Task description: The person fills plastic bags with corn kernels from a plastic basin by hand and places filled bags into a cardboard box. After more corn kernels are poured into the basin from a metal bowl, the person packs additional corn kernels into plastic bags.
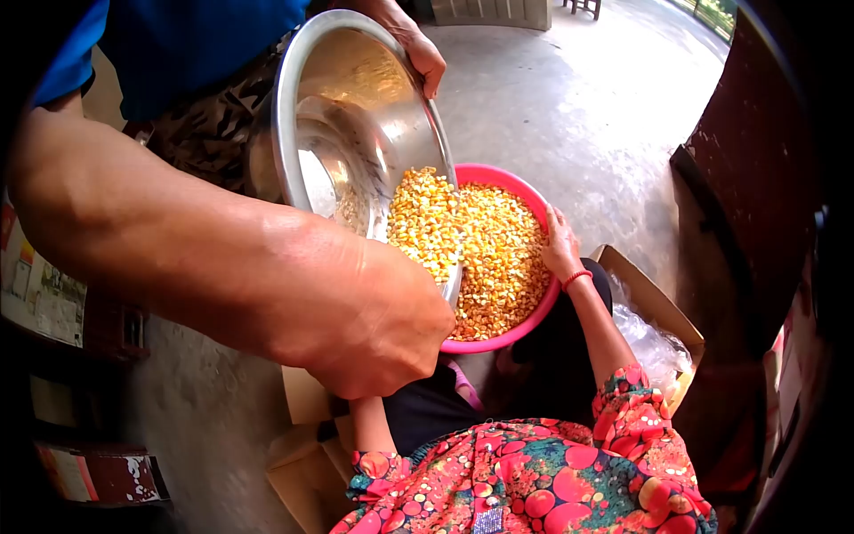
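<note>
A pink basin (539, 313) filled with yellow corn kernels (503, 249) sits at my lap. At its right rim is my right hand (560, 245), fingers closed over the edge, with a red bracelet on the wrist. Of my left arm only the forearm shows; a co-worker's large fist and forearm hide the hand. That co-worker, in a blue shirt, holds a steel basin (298, 116) tilted over the pink one, one hand at each side. Kernels lie heaped at the steel basin's lower lip, meeting those in the pink basin.
Beside my right leg stands an open cardboard box (654, 289) with clear plastic bags (648, 343) in it. More cardboard (302, 481) lies at my left. A dark red panel (747, 151) rises on the right. The floor (534, 84) is grey concrete.
</note>
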`<action>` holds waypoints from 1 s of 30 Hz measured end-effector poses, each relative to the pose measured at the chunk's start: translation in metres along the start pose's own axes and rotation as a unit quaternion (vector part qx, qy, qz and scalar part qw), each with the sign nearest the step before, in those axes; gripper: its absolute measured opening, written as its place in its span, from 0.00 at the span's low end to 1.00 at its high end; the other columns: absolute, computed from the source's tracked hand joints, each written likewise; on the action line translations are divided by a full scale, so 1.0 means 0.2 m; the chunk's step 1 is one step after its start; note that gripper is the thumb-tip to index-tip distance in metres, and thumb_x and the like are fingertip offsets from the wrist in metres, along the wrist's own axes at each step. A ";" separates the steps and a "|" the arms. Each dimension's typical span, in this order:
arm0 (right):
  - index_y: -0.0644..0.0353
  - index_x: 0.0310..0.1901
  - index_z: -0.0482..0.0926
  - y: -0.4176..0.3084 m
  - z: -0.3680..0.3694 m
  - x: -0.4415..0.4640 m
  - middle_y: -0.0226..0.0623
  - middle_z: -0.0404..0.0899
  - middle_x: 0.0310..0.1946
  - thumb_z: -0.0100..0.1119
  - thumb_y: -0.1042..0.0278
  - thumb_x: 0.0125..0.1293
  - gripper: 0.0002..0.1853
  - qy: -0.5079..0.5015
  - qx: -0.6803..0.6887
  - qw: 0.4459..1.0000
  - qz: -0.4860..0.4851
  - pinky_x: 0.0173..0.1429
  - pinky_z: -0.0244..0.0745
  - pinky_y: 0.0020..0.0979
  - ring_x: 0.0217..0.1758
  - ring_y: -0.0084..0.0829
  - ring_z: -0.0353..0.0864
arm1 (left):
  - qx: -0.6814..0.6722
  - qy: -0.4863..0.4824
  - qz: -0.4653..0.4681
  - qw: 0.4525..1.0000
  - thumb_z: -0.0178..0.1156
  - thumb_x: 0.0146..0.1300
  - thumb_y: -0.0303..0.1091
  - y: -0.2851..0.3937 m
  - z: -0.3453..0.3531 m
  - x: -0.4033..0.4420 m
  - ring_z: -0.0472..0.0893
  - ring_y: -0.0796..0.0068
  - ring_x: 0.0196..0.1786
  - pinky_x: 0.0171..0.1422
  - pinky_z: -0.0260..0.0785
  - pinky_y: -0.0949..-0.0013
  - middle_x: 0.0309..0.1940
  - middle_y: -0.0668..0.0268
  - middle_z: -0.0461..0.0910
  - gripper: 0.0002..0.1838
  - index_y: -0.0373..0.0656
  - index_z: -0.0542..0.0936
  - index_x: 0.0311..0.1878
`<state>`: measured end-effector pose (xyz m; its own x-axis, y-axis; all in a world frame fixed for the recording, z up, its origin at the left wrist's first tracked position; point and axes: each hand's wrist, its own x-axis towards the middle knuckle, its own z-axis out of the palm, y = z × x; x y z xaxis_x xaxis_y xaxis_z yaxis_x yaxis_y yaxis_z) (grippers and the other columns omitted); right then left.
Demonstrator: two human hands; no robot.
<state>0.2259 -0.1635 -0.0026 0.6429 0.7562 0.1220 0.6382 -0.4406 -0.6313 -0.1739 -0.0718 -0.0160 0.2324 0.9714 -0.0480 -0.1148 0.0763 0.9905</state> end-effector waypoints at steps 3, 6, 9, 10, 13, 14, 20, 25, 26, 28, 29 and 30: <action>0.63 0.66 0.55 0.03 0.02 0.01 0.55 0.58 0.65 0.49 0.86 0.46 0.40 0.007 0.009 1.000 -0.009 0.68 0.59 0.39 0.66 0.52 0.60 | -0.009 -0.003 -0.008 1.000 0.65 0.57 0.37 -0.01 0.00 0.02 0.72 0.75 0.50 0.54 0.67 0.69 0.49 0.64 0.72 0.25 0.41 0.71 0.56; 0.64 0.66 0.56 0.04 0.03 0.01 0.56 0.58 0.64 0.49 0.85 0.46 0.39 0.014 0.013 1.000 -0.019 0.68 0.59 0.39 0.65 0.52 0.60 | -0.012 -0.010 -0.023 1.000 0.65 0.57 0.37 -0.05 -0.04 0.06 0.72 0.75 0.50 0.54 0.67 0.69 0.50 0.64 0.72 0.25 0.41 0.70 0.56; 0.64 0.66 0.56 0.05 0.03 0.01 0.57 0.58 0.64 0.49 0.85 0.47 0.39 0.012 0.015 1.000 -0.016 0.68 0.59 0.39 0.66 0.52 0.60 | -0.027 -0.011 -0.057 0.998 0.65 0.57 0.37 -0.14 -0.09 0.12 0.71 0.75 0.50 0.54 0.67 0.69 0.50 0.64 0.72 0.25 0.40 0.70 0.56; 0.64 0.66 0.56 0.05 0.03 0.01 0.57 0.58 0.64 0.49 0.85 0.47 0.39 0.013 0.015 1.000 -0.015 0.68 0.59 0.39 0.66 0.52 0.60 | -0.033 -0.011 -0.075 0.997 0.65 0.57 0.37 -0.18 -0.13 0.14 0.71 0.75 0.50 0.54 0.67 0.69 0.50 0.64 0.72 0.25 0.40 0.70 0.56; 0.64 0.66 0.56 0.03 0.02 0.01 0.57 0.58 0.64 0.49 0.85 0.47 0.39 0.011 0.006 1.000 -0.018 0.68 0.59 0.39 0.66 0.52 0.60 | -0.037 -0.033 0.053 0.997 0.64 0.57 0.37 -0.03 0.03 0.03 0.72 0.75 0.51 0.55 0.67 0.69 0.49 0.64 0.73 0.25 0.39 0.71 0.56; 0.64 0.66 0.56 0.02 0.01 0.00 0.57 0.58 0.64 0.49 0.85 0.47 0.39 0.012 0.009 1.000 -0.017 0.68 0.58 0.39 0.66 0.52 0.59 | -0.037 -0.037 0.056 0.997 0.65 0.56 0.36 -0.02 0.04 0.04 0.71 0.74 0.53 0.57 0.66 0.66 0.51 0.65 0.72 0.24 0.40 0.72 0.55; 0.65 0.66 0.56 0.03 0.02 0.00 0.57 0.58 0.64 0.49 0.85 0.47 0.38 0.017 0.009 0.999 -0.028 0.68 0.59 0.39 0.66 0.52 0.60 | -0.003 -0.009 -0.004 1.000 0.66 0.55 0.34 0.05 0.08 0.05 0.73 0.75 0.50 0.54 0.68 0.70 0.50 0.64 0.73 0.27 0.37 0.69 0.56; 0.65 0.66 0.56 0.03 0.02 0.00 0.59 0.58 0.63 0.48 0.84 0.48 0.37 0.015 0.013 0.999 -0.033 0.68 0.59 0.39 0.65 0.53 0.61 | 0.040 0.009 0.031 0.999 0.67 0.54 0.36 0.11 0.14 0.06 0.73 0.74 0.53 0.54 0.67 0.70 0.52 0.63 0.73 0.29 0.35 0.69 0.57; 0.65 0.65 0.56 0.03 0.02 0.00 0.59 0.58 0.63 0.48 0.85 0.49 0.37 0.016 0.008 0.999 -0.032 0.68 0.59 0.39 0.65 0.53 0.60 | 0.040 0.011 0.031 0.999 0.67 0.54 0.36 0.13 0.14 0.05 0.73 0.74 0.53 0.54 0.67 0.70 0.52 0.63 0.73 0.29 0.35 0.69 0.57; 0.65 0.65 0.56 0.03 0.03 0.00 0.59 0.58 0.64 0.48 0.85 0.49 0.37 0.016 0.004 0.999 -0.032 0.68 0.59 0.39 0.65 0.54 0.60 | 0.063 0.029 0.062 0.996 0.61 0.57 0.29 0.17 0.12 0.05 0.71 0.70 0.55 0.58 0.64 0.66 0.53 0.60 0.72 0.23 0.35 0.70 0.56; 0.65 0.65 0.56 0.03 0.02 -0.01 0.59 0.58 0.64 0.47 0.85 0.49 0.36 0.018 0.004 0.999 -0.031 0.68 0.59 0.40 0.65 0.54 0.60 | 0.064 0.031 0.062 0.996 0.61 0.57 0.29 0.22 0.12 0.04 0.71 0.70 0.55 0.58 0.64 0.66 0.53 0.60 0.72 0.23 0.35 0.70 0.56; 0.65 0.65 0.56 0.02 0.02 -0.01 0.59 0.58 0.64 0.47 0.85 0.49 0.36 0.020 0.006 0.999 -0.030 0.68 0.59 0.40 0.66 0.54 0.60 | 0.056 0.054 0.039 0.996 0.61 0.59 0.32 0.27 0.11 0.02 0.73 0.70 0.52 0.56 0.66 0.68 0.50 0.61 0.74 0.21 0.34 0.72 0.54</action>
<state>0.2265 -0.1645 -0.0082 0.6203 0.7609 0.1904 0.6711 -0.3893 -0.6309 -0.1584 -0.0679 0.0398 0.1206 0.9925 0.0218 -0.0193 -0.0196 0.9996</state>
